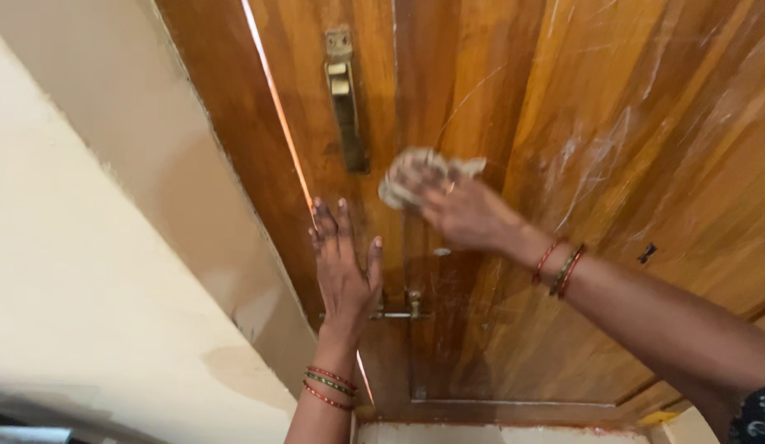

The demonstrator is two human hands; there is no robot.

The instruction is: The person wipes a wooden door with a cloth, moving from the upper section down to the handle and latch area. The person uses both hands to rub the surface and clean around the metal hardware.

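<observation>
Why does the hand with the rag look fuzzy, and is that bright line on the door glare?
In the head view, the right hand and its cloth are smeared by motion blur; the left hand, flat on the wooden door, is sharper. The bright line looks like daylight through the door gap, not glare. Pale streaks catch soft light.

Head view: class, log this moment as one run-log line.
left hand: flat on wooden door | right hand: pressing crumpled cloth to door | brass latch: above cloth | white smears: right of cloth
</observation>
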